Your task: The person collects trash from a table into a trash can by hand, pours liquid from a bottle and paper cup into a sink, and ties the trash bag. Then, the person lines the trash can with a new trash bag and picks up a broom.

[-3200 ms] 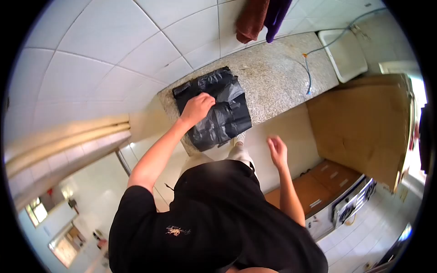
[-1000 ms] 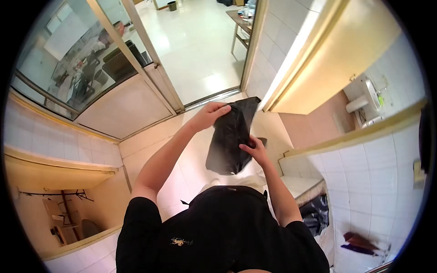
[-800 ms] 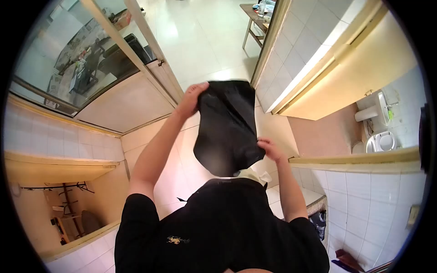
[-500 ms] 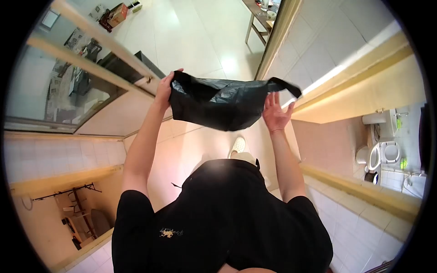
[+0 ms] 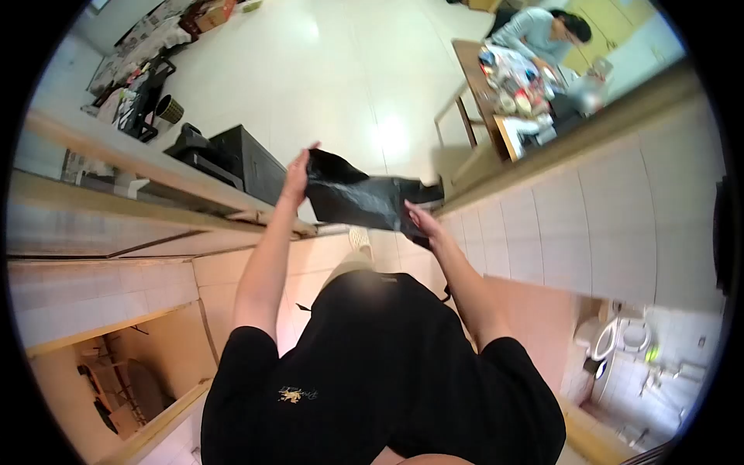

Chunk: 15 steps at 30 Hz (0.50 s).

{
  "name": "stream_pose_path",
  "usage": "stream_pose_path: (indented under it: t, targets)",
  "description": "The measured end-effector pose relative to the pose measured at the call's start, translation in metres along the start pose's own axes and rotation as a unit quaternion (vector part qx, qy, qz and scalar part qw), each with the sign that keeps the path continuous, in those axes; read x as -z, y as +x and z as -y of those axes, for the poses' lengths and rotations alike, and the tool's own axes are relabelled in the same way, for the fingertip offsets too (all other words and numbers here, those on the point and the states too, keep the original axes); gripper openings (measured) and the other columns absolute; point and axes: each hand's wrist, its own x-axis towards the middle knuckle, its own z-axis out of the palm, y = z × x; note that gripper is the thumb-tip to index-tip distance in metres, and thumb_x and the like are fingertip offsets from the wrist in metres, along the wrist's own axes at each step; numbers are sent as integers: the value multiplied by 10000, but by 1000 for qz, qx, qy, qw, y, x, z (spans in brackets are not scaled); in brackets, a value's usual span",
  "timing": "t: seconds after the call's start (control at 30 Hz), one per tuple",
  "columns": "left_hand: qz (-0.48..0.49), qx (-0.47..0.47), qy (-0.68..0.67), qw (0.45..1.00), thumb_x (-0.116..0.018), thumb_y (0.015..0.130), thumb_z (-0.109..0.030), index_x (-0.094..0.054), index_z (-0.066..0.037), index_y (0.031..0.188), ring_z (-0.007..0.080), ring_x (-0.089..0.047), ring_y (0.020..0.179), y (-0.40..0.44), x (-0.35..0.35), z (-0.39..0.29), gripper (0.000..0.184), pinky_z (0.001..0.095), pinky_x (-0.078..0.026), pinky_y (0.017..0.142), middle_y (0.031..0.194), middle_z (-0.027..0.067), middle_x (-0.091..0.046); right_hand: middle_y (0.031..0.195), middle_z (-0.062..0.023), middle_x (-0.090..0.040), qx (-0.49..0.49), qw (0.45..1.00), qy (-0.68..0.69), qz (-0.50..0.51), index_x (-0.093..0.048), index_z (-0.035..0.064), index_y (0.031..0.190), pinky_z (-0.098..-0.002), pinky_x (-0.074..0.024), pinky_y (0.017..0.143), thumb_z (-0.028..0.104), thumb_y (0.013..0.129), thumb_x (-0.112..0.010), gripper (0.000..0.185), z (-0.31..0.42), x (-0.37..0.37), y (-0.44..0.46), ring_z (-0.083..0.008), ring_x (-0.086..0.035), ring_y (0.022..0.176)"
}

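Note:
A black plastic bag [image 5: 356,203] is stretched out in front of me at about waist height, its surface creased and shiny. My left hand [image 5: 296,178] is closed on the bag's left end, with the fingertips partly hidden behind it. Toward the other end, my right hand [image 5: 423,222] grips the plastic, thumb on the near side. A loose flap of the bag sticks out to the right beyond that hand. Below the bag, one light-coloured clog [image 5: 359,239] shows on my foot.
Ahead right, a person [image 5: 535,39] sits at a cluttered wooden table [image 5: 469,66]. A dark cabinet [image 5: 246,164] and a wastebasket [image 5: 169,109] stand ahead left. A sliding door frame [image 5: 139,213] is close on my left, a tiled wall [image 5: 558,209] on my right. A toilet [image 5: 601,339] shows through a doorway.
I have moved forward through the doorway, and the table and person have come into view. My right hand went from spread fingers beside the bag to gripping it; the bag hangs lower on that side.

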Motion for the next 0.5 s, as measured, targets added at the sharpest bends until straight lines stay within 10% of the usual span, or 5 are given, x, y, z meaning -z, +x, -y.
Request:
stream_pose_path:
  t: [0.3, 0.5]
  targets:
    - [-74, -47, 153, 984, -438, 1112, -342, -687, -24, 1267, 120, -658, 885, 249, 54, 0, 433, 276, -529, 854, 1009, 49, -725, 1074, -91, -730, 157, 985, -16, -64, -647, 12, 1222, -369, -589, 811, 276, 997, -667, 348, 188, -139, 16, -212, -713, 902]
    - [36, -6, 150, 988, -463, 1099, -291, -702, -8, 1239, 121, -630, 986, 355, 22, -65, 396, 280, -495, 921, 1075, 57, -727, 1316, -97, -661, 58, 990, 127, 17, -570, 65, 1394, -453, -478, 1059, 556, 987, -580, 638, 251, -134, 78, -271, -617, 1206]
